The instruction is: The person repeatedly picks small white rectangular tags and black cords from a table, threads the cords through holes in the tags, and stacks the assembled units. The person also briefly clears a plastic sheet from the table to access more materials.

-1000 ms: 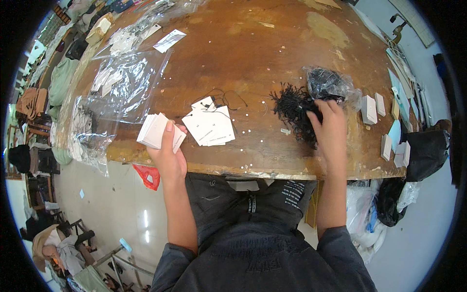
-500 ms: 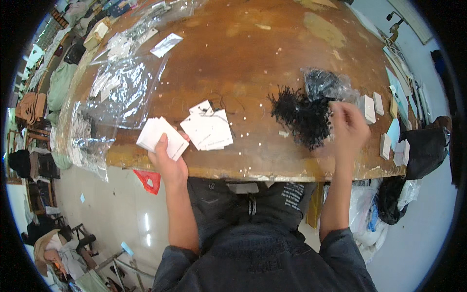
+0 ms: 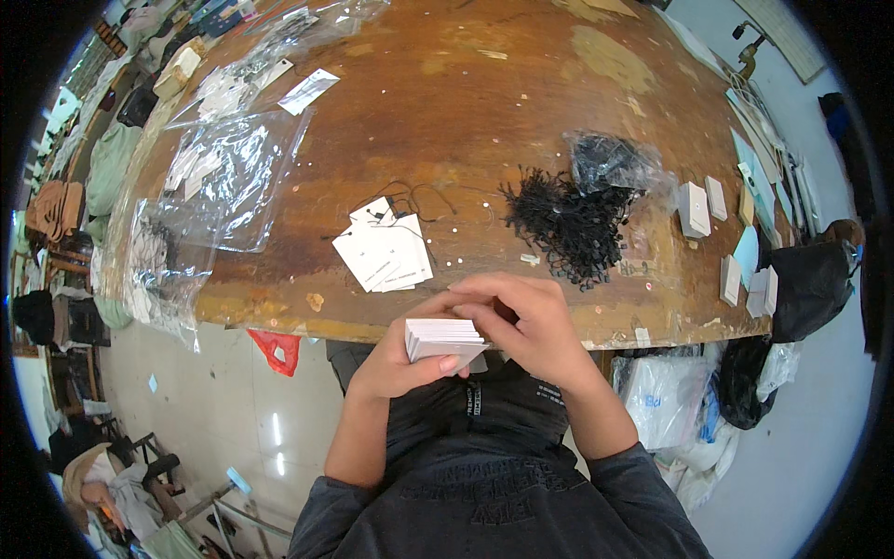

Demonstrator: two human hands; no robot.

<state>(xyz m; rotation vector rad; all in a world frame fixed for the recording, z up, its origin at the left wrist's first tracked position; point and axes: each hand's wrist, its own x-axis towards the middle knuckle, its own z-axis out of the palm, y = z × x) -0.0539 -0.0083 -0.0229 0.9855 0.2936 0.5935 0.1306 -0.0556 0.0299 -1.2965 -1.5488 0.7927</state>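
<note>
My left hand point(image 3: 386, 365) is closed round a stack of white hang tags point(image 3: 443, 337), held just off the table's front edge with the thumb across the near side. Close against the far right of that stack, my right hand point(image 3: 526, 324) has its fingers bent and pinched; whatever is between them is hidden. Several loose white tags point(image 3: 384, 256) with black strings lie fanned on the table beyond my left hand. To the right rests a heap of black tag strings point(image 3: 568, 228), partly beside a clear bag point(image 3: 619, 168) with more black material inside.
The worn brown wooden table point(image 3: 419, 121) carries clear plastic bags point(image 3: 247, 177) at the left. Small white stacks point(image 3: 694, 210) stand near the right edge. A red plastic piece point(image 3: 276, 350) hangs at the front edge. A black bag point(image 3: 812, 291) sits beyond the right corner.
My right hand has come from the black strings to the tag stack. My left hand has carried the stack right and nearer my body, tilting it so its edges show.
</note>
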